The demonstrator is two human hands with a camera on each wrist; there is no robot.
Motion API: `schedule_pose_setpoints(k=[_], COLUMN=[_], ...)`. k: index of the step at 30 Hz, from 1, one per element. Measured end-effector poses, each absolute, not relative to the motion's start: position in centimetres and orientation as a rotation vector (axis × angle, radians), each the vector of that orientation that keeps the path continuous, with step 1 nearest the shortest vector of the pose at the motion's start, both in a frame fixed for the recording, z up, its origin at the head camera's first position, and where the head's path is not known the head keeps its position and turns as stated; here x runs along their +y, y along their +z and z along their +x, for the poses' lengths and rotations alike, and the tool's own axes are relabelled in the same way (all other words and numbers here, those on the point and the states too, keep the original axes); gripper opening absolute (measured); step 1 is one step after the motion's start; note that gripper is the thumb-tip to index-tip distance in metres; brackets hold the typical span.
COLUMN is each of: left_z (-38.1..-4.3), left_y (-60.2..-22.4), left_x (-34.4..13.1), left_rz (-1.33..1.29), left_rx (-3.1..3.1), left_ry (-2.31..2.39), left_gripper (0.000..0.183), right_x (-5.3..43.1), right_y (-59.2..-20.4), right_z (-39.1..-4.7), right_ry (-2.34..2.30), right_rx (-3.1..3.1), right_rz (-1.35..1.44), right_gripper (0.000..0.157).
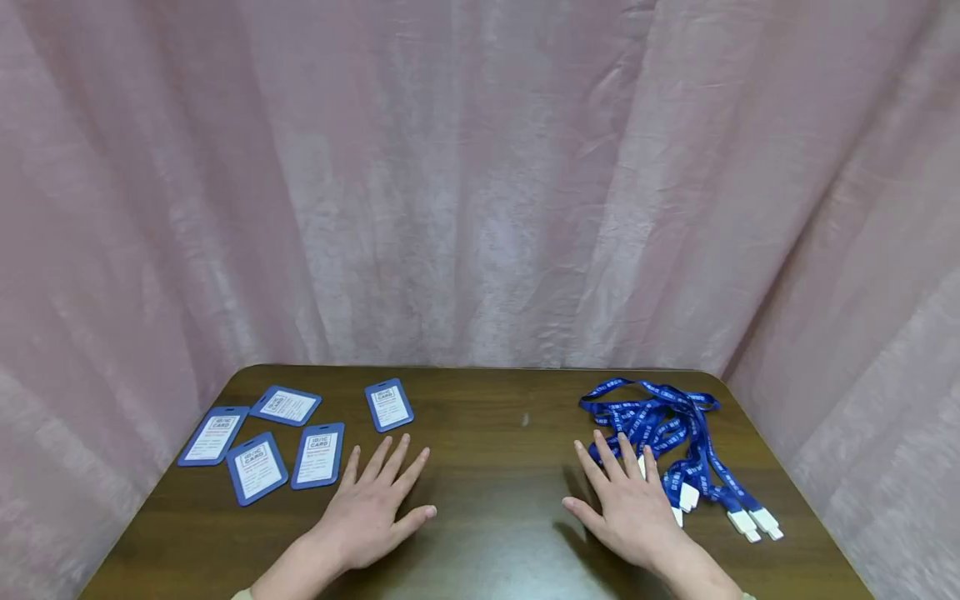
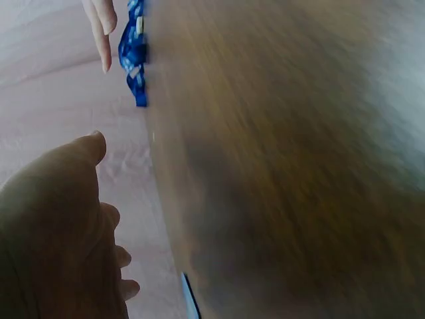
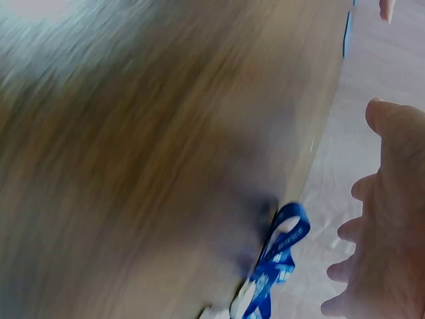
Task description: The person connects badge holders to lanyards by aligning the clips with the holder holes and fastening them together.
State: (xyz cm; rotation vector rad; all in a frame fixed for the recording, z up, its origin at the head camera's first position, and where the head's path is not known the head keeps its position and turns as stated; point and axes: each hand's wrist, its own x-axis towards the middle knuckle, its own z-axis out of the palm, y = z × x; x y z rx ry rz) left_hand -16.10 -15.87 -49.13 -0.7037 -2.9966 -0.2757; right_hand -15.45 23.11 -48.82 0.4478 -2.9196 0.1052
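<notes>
With fingers spread, my left hand (image 1: 367, 512) is held over the table near several blue ID card holders. The closest are a card holder (image 1: 318, 456) left of its fingers and another card holder (image 1: 389, 405) beyond the fingertips. My right hand (image 1: 626, 508), its fingers likewise spread, hovers beside a heap of blue lanyards (image 1: 660, 421) with white plastic clips (image 1: 744, 526). Its fingers hide part of that heap in the head view. Neither hand holds anything. In the right wrist view the lanyards (image 3: 272, 272) lie on the table below the fingers.
Further left lie a card holder (image 1: 213, 436), a sideways card holder (image 1: 286, 405) and a tilted card holder (image 1: 257, 468). The brown wooden table (image 1: 487, 467) has rounded far corners. A pinkish curtain (image 1: 465, 183) hangs behind it and along both sides.
</notes>
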Motion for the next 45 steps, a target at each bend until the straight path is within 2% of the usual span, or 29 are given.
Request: schedule_pose_setpoints(k=[20, 36, 45], left_z=[-15.1, -13.5, -12.7], left_y=[-47.4, -48.4, -48.8], left_x=[-5.8, 1.4, 4.6], left_rz=[-1.259, -1.471, -1.611], left_rx=[-2.831, -2.615, -2.611], left_ry=[-0.185, 0.055, 0.151], left_gripper=[0.077, 0.076, 0.085], right_x=[31.6, 35.7, 37.4], right_y=[-47.6, -48.3, -48.1], right_z=[-13.9, -12.5, -12.2], right_ry=[0.171, 0.145, 0.158], right_rx=[-2.986, -2.983, -2.983], right_rz=[0.187, 0.078, 0.029], right_gripper=[0.082, 0.082, 0.078])
